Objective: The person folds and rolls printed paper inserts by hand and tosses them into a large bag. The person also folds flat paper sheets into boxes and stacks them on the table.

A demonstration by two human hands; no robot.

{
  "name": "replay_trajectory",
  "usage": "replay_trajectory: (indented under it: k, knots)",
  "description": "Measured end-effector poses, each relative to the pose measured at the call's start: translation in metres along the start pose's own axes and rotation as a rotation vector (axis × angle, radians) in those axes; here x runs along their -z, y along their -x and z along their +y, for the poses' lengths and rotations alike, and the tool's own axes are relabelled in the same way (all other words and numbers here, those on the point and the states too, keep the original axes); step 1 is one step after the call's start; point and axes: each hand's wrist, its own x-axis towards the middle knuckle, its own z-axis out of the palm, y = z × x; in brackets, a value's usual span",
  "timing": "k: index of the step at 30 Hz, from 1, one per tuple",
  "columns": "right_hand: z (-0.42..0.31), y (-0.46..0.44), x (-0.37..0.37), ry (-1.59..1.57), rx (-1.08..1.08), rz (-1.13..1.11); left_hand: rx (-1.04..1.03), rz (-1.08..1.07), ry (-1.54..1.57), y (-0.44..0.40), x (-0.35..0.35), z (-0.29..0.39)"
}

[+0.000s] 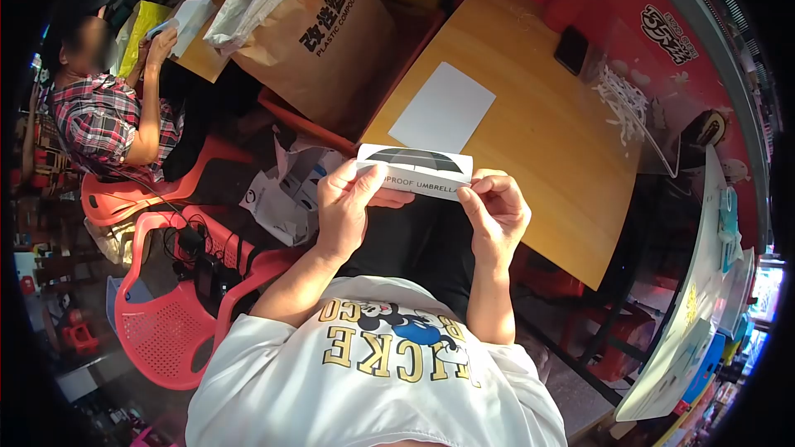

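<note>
Between my two hands is a white umbrella box (pixel 421 170), printed with a dark canopy picture and lettering that reads "PROOF UMBRELLA". My left hand (pixel 346 205) grips its left end, thumb on the printed face and fingers behind. At the right end, my right hand (pixel 497 217) pinches the lower corner between thumb and fingers. Whether the box is fully formed or partly flat I cannot tell. Just beyond it, a flat white sheet (pixel 443 105) lies on the wooden table (pixel 530 132).
A large brown paper sack (pixel 323 41) stands beyond the table's left edge. White paper strips (pixel 623 103) and a dark phone-like object (pixel 571 50) are at the right. A red chair (pixel 170 327) holds cables. Another person (pixel 124 108) sits at far left.
</note>
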Motion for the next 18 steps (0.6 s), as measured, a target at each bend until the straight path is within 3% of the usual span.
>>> replay_trajectory:
  k: [10,14,18]
  knots:
    - [0.003,-0.006,0.007,-0.21,-0.261,0.103,-0.085,-0.123,-0.023,0.004,0.005,-0.01]
    - [-0.009,-0.008,0.002,-0.269,-0.518,-0.012,-0.094,-0.066,-0.135,0.001,0.009,-0.009]
    - [0.001,0.0,-0.002,-0.243,-0.54,-0.158,0.034,-0.098,-0.129,0.005,0.002,-0.005]
